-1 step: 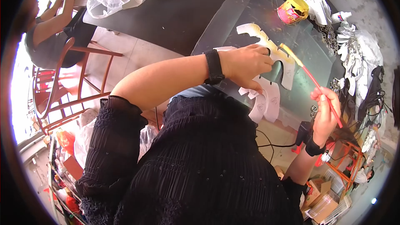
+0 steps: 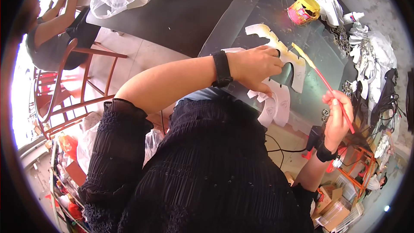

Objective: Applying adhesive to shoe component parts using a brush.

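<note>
My left hand (image 2: pixel 256 67) reaches across to the transparent mat with its fingers curled down over a white curved cut-out piece (image 2: pixel 297 80). A yellowish, glossy coat shows along the upper part of that piece. By my left thumb lie more white cut-out pieces (image 2: pixel 280 101), overlapping one another. The left fingertips are partly hidden. My right hand (image 2: pixel 338 114) is closed round the red handle of a brush (image 2: pixel 320 75). Its yellow-coated bristles are just above the coated piece's right side, with a thin strand hanging near the tip.
A red and yellow tub (image 2: pixel 302 12) stands on the transparent mat (image 2: pixel 235 17). White pieces with chains (image 2: pixel 330 11) and a small white bottle (image 2: pixel 352 17) line the right edge. A plastic bag (image 2: pixel 125 0) lies at the far left. Another person sits on a wooden chair (image 2: pixel 88 51).
The brush tip has shifted slightly up and right, and my right hand has moved a little to the right. My left hand stays in place.
</note>
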Available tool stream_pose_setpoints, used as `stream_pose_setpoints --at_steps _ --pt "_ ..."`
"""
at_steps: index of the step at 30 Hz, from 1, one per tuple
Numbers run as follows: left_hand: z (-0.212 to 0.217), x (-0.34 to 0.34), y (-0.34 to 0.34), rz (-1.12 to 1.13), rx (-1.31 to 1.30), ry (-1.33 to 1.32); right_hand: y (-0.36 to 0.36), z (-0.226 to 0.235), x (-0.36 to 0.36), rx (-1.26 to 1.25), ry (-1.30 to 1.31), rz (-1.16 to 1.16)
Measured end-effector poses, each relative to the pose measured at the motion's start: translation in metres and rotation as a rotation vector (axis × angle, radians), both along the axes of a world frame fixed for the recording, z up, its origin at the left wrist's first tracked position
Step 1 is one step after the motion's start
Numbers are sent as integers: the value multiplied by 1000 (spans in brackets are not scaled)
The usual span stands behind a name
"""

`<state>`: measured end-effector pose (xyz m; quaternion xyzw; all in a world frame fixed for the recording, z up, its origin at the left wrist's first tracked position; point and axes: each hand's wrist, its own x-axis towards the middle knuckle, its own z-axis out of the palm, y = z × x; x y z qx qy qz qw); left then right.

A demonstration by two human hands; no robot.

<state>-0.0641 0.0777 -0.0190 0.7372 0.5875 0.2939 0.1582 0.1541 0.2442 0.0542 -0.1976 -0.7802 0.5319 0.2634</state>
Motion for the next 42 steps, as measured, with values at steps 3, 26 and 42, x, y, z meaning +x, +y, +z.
stream_pose_setpoints --at_steps 3,26,42 --pt "1 0 0 7 -23 10 -3 6 -1 18 -32 86" --pt "1 1 -2 17 -2 -1 -2 18 -4 230 -90 111" --pt "-4 1 -1 19 24 -1 -14 21 -18 133 -181 16"
